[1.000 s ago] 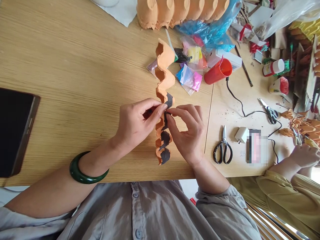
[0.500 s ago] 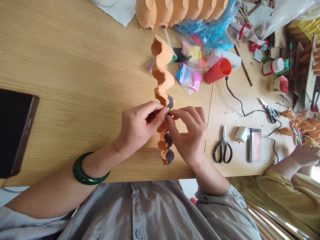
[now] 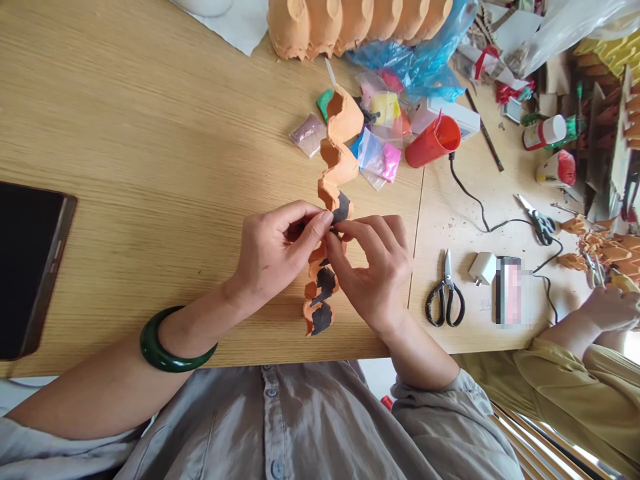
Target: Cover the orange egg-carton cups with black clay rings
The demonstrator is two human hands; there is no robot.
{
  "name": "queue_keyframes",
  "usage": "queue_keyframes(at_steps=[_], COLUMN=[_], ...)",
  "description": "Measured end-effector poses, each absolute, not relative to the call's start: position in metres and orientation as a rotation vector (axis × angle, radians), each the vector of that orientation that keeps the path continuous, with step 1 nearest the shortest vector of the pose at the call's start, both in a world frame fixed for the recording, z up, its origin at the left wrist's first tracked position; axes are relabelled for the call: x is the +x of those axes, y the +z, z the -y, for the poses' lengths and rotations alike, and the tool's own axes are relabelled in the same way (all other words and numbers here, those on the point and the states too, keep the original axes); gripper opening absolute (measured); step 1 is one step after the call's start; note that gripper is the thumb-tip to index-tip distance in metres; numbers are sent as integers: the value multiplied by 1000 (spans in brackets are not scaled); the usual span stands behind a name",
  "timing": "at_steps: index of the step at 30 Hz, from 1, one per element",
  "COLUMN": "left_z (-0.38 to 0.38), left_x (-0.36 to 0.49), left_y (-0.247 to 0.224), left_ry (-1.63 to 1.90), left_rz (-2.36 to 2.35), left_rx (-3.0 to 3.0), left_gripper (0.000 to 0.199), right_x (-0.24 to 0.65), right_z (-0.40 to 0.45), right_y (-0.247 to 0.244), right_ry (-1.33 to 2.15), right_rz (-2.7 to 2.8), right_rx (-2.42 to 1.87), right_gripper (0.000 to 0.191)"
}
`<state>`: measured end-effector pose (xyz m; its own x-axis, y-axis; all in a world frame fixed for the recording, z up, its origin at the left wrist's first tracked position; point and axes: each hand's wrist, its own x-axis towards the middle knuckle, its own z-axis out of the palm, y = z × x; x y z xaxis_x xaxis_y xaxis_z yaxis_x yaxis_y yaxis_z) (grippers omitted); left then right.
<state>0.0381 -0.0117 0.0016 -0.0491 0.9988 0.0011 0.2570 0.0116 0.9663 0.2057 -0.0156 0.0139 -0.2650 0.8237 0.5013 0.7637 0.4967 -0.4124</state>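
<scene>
Between my hands is a wavy orange strip that looks cut from an egg carton (image 3: 345,120), held at its middle and running away from me. Dark grey patches (image 3: 326,283) cover several of its humps at the near half. My left hand (image 3: 283,243) is closed on the strip from the left, thumb and forefinger pinched at its edge. From the right, the thumb and forefinger of my right hand (image 3: 373,267) are pressed together at the same spot, beside a dark patch. A bit of dark material shows at these fingertips, but its shape is mostly hidden.
A dark phone (image 3: 30,267) lies at the left. Black-handled scissors (image 3: 446,297), a white charger plug (image 3: 483,268) and a red cup (image 3: 433,143) stand to the right. Small bags of coloured clay (image 3: 377,157) and an uncut orange carton (image 3: 350,27) lie beyond. A co-worker's hand (image 3: 610,310) is at far right.
The egg carton strip has tilted: its far end has swung right and its near end left. Both hands stay pinched at its middle, and a purple bag at the left shows more fully.
</scene>
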Motion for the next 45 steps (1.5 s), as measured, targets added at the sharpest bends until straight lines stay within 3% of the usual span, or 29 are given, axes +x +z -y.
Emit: queue_keyframes(at_steps=[17,37,45], left_z=[8,4,4], left_x=[38,36,35], left_y=[-1,-4,-5], left_ry=[1155,1258,1286], left_rz=[-1409,-1399,-1438], left_rx=[1367,1292,1311], left_gripper=[37,38,36], right_x=[208,211,208], right_z=[10,11,13], right_y=[11,4,3], right_ry=[341,325,328], right_rz=[1946,1959,1948], right_rx=[-1234,-1052,-1078], right_gripper=[10,43,39])
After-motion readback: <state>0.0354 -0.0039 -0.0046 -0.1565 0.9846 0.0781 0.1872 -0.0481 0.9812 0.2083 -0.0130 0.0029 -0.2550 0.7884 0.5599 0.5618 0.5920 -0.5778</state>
